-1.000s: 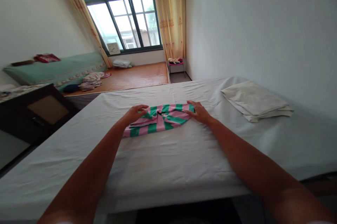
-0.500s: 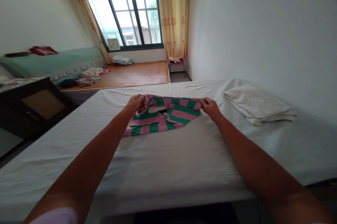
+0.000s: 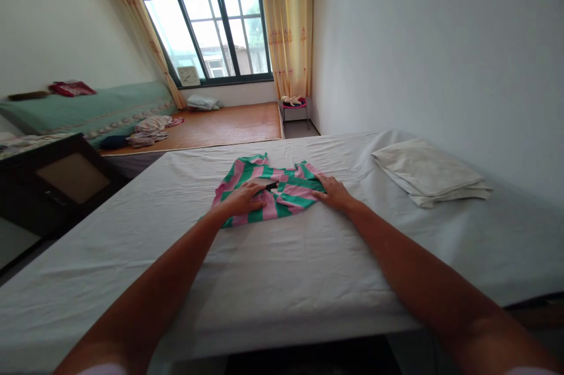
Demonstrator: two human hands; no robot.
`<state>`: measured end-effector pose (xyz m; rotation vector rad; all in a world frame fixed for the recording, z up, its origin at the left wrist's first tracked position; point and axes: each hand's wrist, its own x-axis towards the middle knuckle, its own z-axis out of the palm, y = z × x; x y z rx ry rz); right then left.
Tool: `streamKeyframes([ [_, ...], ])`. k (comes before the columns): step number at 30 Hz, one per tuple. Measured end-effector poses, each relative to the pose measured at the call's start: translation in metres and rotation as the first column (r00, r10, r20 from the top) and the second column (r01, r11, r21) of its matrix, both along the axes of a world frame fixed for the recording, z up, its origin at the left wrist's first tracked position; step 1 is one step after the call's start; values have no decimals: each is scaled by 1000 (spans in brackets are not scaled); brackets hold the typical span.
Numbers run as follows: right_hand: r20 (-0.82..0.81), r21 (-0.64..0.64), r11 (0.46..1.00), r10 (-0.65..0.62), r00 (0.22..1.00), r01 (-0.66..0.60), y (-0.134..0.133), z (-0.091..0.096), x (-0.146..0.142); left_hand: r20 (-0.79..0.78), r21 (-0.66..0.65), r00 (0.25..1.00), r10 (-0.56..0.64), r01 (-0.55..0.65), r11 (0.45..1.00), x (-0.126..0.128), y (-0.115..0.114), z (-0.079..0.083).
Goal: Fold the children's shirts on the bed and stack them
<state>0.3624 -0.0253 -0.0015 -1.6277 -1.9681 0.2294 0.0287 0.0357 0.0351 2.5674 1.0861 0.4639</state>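
Observation:
A pink and green striped shirt (image 3: 291, 191) lies rumpled on the white sheet (image 3: 282, 281), with its far edge uneven. My left hand (image 3: 245, 198) rests on the left part of the garment, fingers stretched out over the cloth. At its right edge is my right hand (image 3: 333, 191), touching the fabric with thumb and fingers apart. Between the hands a small dark patch (image 3: 271, 186) shows at the middle of the shirt; what it is I cannot make out.
A folded cream cloth (image 3: 429, 170) lies to the right, near the wall. Beyond the sheet's far edge is a bed with a brown mat (image 3: 229, 122) and piled clothes (image 3: 150, 130). A dark cabinet (image 3: 61, 178) stands at left, a small stool (image 3: 294, 104) by the curtain.
Both hands have let go of the raised far edge of the shirt and come nearer. The cloth has dropped flat, and the hands now rest on it.

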Motion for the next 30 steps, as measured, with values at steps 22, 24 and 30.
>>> streamKeyframes([
  [22,-202,61,997,67,977,-55,-1,2,34,-27,-643,771,-637,474,601,-4,-109,71],
  [24,-59,66,992,114,992,-110,-4,3,27,-33,-686,764,-645,452,570,-9,-109,73],
  [30,24,80,995,66,998,-68,-1,3,29,122,-633,915,-386,371,680,-21,-82,61],
])
